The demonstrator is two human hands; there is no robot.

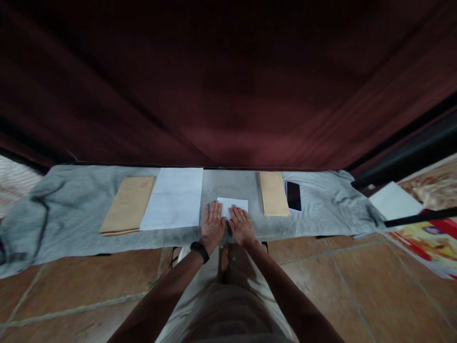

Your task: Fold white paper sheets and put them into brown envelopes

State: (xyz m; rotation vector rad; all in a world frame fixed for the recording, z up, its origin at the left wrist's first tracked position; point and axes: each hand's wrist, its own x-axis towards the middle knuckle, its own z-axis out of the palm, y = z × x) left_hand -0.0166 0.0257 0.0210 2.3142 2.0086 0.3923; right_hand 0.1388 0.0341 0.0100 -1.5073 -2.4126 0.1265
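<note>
A small white sheet of paper [233,202], which looks folded, lies on the grey cloth in front of me. My left hand [213,223] rests flat over its left end, fingers stretched out. Over the lower middle of the same paper lies my right hand [242,225], also flat with fingers extended. The two thumbs are close together. To the left of my hands is a large white paper stack [174,200], with large brown envelopes [128,202] beside it. On the right sits a pile of smaller brown envelopes [274,194].
A phone [294,196] lies right of the small envelopes. Grey cloth [321,209] covers the narrow table, and a dark red curtain [228,119] hangs behind it. At the far right are a white sheet [396,202] and a colourful printed box or packet [428,243].
</note>
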